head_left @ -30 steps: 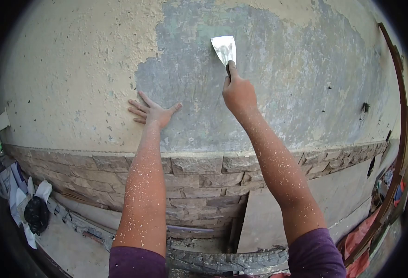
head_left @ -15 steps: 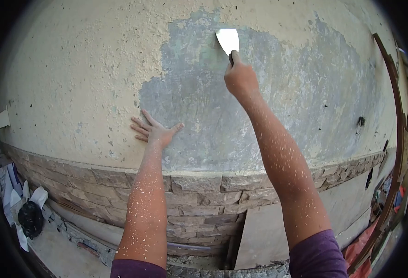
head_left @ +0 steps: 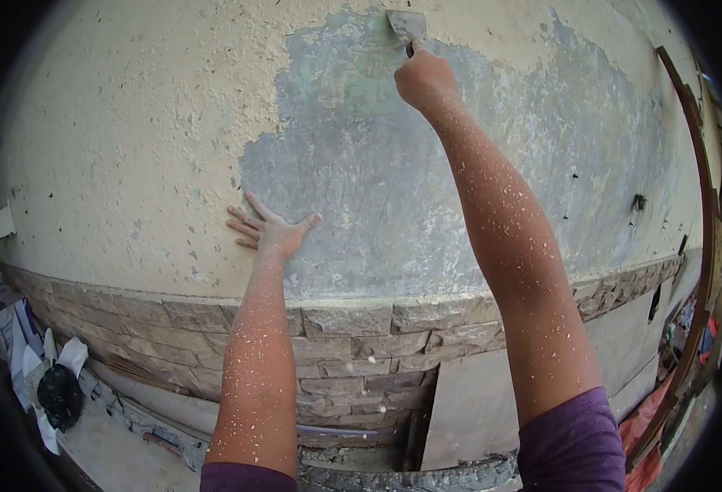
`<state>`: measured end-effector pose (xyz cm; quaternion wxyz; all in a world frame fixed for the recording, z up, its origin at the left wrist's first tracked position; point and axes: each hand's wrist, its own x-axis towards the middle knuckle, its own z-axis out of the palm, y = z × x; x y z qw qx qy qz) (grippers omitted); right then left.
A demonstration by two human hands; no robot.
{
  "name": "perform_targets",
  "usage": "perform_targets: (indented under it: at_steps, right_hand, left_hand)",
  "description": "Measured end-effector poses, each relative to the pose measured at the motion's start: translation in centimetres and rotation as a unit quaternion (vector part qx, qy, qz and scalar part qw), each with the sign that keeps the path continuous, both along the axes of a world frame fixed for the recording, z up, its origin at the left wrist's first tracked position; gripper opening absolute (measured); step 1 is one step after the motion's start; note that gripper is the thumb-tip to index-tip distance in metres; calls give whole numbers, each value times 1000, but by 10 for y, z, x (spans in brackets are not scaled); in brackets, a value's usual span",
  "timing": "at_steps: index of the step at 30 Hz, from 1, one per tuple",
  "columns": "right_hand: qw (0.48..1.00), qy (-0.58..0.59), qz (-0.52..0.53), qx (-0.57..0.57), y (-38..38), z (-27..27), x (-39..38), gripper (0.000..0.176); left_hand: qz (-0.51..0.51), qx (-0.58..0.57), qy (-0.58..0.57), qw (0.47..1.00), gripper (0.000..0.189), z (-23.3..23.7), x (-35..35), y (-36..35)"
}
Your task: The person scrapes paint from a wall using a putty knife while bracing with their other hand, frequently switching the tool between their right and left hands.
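My right hand (head_left: 427,78) is closed round the dark handle of a scraper (head_left: 407,26). The scraper's wide metal blade points up and lies against the wall at the upper edge of the bare grey patch (head_left: 353,164). Cream paint (head_left: 131,148), rough and flaking, surrounds this patch. My left hand (head_left: 275,231) rests on the wall with fingers spread, at the patch's lower left edge, holding nothing. Pale paint flecks cover both forearms.
A stone brick ledge (head_left: 349,321) runs below the painted wall. Flat panels (head_left: 472,410) lean under it. At the lower left lies a black plastic bag (head_left: 59,397) beside white scraps. A long brown strip (head_left: 708,205) stands at the right.
My right hand has moved up with the scraper, whose blade now looks grey instead of bright white. My left hand stays on the same part of the wall. Small flecks now show before the bricks.
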<state>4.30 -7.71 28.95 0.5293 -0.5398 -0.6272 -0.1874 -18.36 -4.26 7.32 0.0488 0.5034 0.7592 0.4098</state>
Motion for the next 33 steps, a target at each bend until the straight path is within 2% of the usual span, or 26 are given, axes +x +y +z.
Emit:
perform_targets:
  at_steps: [2,5,6,8,9,11,13,14,16,19,22,24,27,31,32,33]
  right_hand:
    - [1000,-8,-6,7,2,-9,6,50]
    - [999,-31,-33,-28,-4,-68,14,49]
    - [999,-34,-31,-28,-7,-69,13,49]
    - [997,-28,-38,-58,-13,-66,16,49]
    - [998,-28,-38,-51,-17,-52,17,49]
    - [999,-20,-21,-37,-19,-13,15,48]
    - [1000,-15,-22,-16,-10,5,13,48]
    - [1000,-13,-20,-19,-12,2,11,48]
    - [1000,3,-21,-15,-13,-26,9,49]
    - [998,-16,-26,-53,-13,-83,23,48]
    - [999,-34,-29,-6,-6,-46,30,47]
    - [998,-41,-26,49,6,3,30,44]
    - [998,-31,-27,40,7,20,30,45]
    - [997,-3,-59,-56,-18,-73,50,52]
    - [997,0,-52,-64,-12,-89,61,52]
    - [997,-1,-55,-59,-13,-80,62,52]
  left_hand:
    - [1,0,1,1000,146,-1,1,1]
    - [-2,-10,9,1000,144,0,0,0]
    - [0,-10,6,1000,144,-5,-2,2]
    - [26,71,65,995,135,-15,1,9]
    - [27,78,64,995,135,-1,8,3]
    - [-40,119,318,940,120,37,26,-9]
    - [-23,272,326,905,109,86,38,17]
    - [-23,274,324,905,109,104,38,24]
    - [62,312,330,889,102,135,42,29]
    - [76,343,345,870,100,131,39,35]
    - [89,328,355,871,98,128,40,38]
    - [96,336,355,867,98,133,39,39]
    - [96,333,364,865,96,129,39,38]
    - [88,338,360,865,95,129,38,37]
    - [94,330,362,867,95,130,38,37]
    - [92,336,359,866,95,134,38,36]
